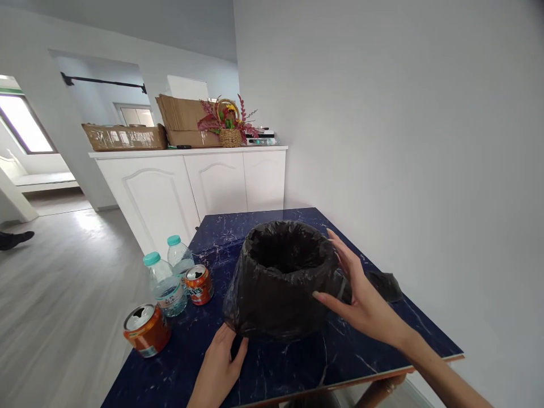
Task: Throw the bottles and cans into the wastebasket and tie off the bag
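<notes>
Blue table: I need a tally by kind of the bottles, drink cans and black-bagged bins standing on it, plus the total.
Plastic bottles with teal caps: 2
Orange drink cans: 2
Black-bagged bin: 1
Total: 5
</notes>
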Action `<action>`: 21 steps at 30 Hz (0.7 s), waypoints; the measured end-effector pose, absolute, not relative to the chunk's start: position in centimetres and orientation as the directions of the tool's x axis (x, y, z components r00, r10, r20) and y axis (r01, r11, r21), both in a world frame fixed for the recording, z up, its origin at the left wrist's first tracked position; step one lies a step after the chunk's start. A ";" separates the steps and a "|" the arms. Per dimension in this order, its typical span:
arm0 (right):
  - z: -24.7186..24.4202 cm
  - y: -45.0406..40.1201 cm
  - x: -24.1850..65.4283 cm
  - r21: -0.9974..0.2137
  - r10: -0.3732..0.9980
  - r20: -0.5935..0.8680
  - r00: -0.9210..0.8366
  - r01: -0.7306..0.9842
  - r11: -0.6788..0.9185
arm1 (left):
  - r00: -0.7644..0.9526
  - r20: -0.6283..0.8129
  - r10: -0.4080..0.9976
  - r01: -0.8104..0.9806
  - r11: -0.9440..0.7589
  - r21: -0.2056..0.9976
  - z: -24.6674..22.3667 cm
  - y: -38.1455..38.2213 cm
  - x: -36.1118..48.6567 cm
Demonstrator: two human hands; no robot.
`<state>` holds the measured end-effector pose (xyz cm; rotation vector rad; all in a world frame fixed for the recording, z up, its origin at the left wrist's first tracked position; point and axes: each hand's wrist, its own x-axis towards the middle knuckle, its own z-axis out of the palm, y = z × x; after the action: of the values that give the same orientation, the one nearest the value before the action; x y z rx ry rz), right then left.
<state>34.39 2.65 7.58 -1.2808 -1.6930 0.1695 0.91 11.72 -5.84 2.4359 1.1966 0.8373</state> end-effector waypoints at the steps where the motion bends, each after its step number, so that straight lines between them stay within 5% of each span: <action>1: 6.3 2.5 34.3 -0.668 0.810 0.581 0.081 0.616 0.417 | 0.479 0.367 0.798 0.616 -0.603 0.507 -5.7 11.7 0.9; 8: -3.7 1.9 33.5 -0.913 0.962 0.234 0.139 0.372 0.169 | 0.498 0.265 0.825 0.640 -0.557 0.530 -5.1 10.7 0.7; 15: -8.6 2.0 37.0 -0.947 0.908 0.284 0.308 0.238 0.216 | 0.463 0.545 0.699 0.633 -0.691 0.349 0.3 6.7 -4.3; 21: -8.0 1.5 37.7 -0.973 0.905 0.230 0.357 0.104 0.206 | 0.202 0.798 0.567 0.868 -0.482 0.123 11.3 10.1 -6.9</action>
<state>37.69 1.51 -8.01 -1.2436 -1.0722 0.7414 -6.89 10.06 11.25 2.6864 1.6959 1.4807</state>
